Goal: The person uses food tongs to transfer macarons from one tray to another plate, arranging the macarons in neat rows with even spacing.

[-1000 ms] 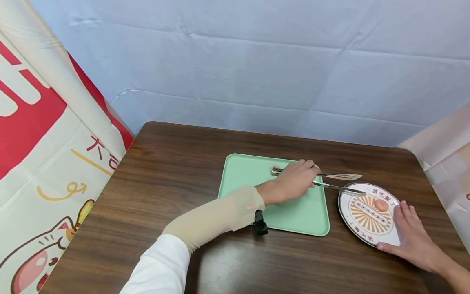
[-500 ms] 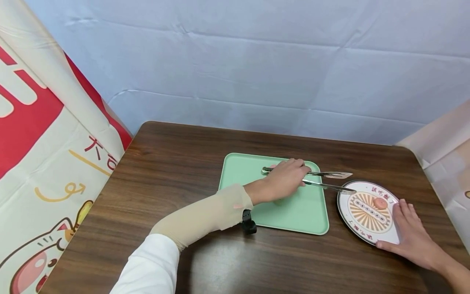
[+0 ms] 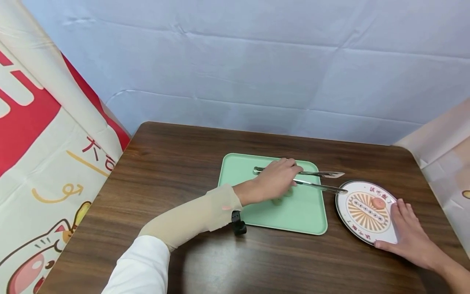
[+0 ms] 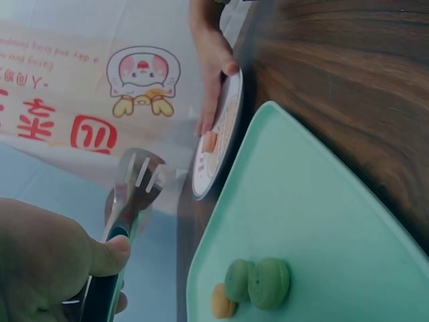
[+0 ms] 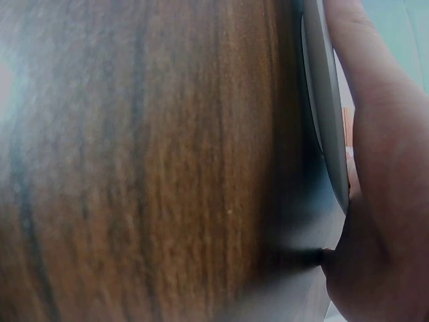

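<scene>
metal tongs (image 3: 319, 186), gripped in the left hand (image 3: 276, 179), run left to right, spread tips toward the plate (image 3: 343, 208); the green macarons (image 4: 269, 284) on the tray (image 3: 308, 216) lie nearest that hand, probably on its near side, mostly hidden from above. the right hand (image 3: 411, 234) rests on the plate's right rim, fingers straight. since a second ago the tongs have drawn left, tips back to the plate's left rim.

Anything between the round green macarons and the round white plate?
Yes: the raised rim of the green rectangular tray, then a strip of brown wood-grain table; the right hand rests on the far edge of the plate.
</scene>
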`<state>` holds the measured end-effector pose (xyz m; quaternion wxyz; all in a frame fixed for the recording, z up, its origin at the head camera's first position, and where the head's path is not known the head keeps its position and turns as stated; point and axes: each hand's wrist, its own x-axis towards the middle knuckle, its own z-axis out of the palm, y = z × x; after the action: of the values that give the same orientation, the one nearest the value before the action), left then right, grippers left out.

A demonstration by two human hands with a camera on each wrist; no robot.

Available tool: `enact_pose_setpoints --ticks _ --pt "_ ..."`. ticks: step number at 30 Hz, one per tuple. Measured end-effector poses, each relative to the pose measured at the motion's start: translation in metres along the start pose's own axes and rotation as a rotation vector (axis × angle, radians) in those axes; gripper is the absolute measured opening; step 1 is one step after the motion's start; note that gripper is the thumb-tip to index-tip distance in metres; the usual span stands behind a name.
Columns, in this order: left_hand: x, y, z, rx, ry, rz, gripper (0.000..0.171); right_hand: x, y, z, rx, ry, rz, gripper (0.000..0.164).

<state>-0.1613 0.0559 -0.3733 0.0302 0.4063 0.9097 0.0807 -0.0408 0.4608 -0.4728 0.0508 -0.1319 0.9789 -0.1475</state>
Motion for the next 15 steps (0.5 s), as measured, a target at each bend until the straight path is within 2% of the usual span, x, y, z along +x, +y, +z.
enact_pose_setpoints --ticks 8,15 --pt "-0.011 -0.011 0.002 -0.062 0.008 -0.026 0.045 0.001 -0.001 -0.001 0.019 -0.005 0.012 0.131" --pt "-0.021 -0.016 0.002 -0.055 0.019 -0.009 0.045 -0.003 0.0 0.003 0.017 -0.004 0.016 0.132"
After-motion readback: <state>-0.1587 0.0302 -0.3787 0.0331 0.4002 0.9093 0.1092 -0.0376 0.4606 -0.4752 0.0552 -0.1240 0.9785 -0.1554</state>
